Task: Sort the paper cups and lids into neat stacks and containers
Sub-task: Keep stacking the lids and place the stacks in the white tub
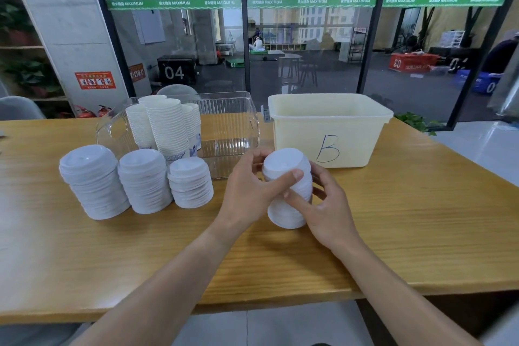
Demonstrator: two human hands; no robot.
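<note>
Both forearms reach in from the near table edge and meet at a lid stack (289,194) standing on the wooden table (393,233), just in front of the bin (328,129) marked "B". Left hand (247,194): fingers curled round the stack's far left side, thumb (283,181) laid across its front just below the top lid. Right hand (328,211): fingers spread along the right side, thumb pressed low on the front; stack is pinched between the two hands. Base appears to rest on the table, though the hands hide part of it. To the left, three more lid stacks (140,180) stand in a row, close together, tallest at far left. Behind them, a clear tub (230,132) holds nested cups (165,123) packed in its left end; right end looks bare.
</note>
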